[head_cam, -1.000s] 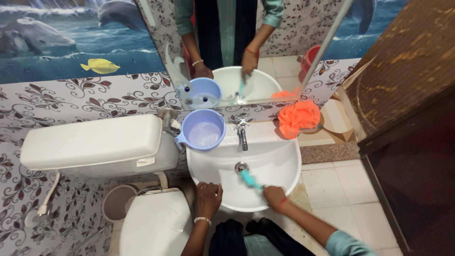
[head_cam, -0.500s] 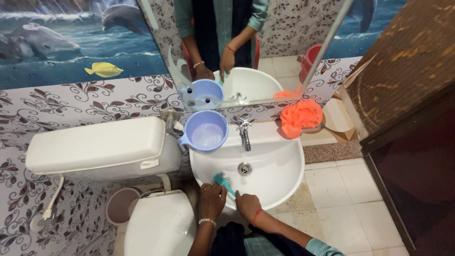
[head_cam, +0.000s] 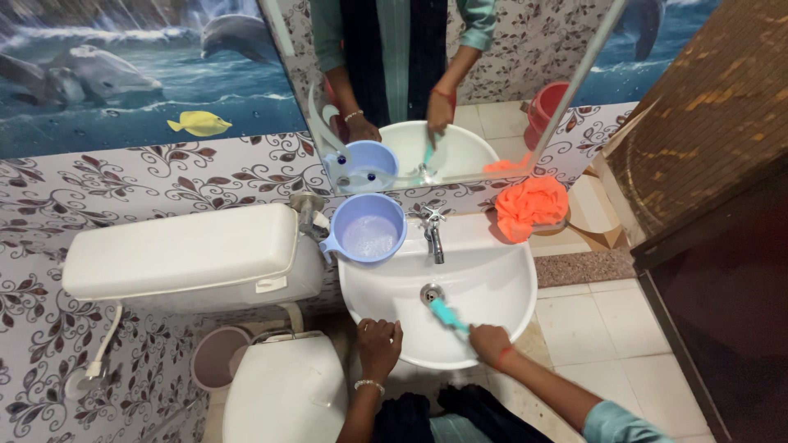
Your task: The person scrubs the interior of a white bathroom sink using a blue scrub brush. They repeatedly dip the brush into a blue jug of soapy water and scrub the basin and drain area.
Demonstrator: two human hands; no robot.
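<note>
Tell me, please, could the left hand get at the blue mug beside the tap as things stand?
Probably yes. The left hand rests on the near rim of the sink, empty, and the mug sits on the far rim, left of the tap. Only open basin lies between them.

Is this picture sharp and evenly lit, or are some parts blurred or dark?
Head view: mostly sharp and evenly lit; the white sink is bright, the brush in the right hand slightly smeared, the brown door at right dim, and edges curve from the wide lens.

Left hand lies flat, fingers spread; right hand is closed in a grip.
</note>
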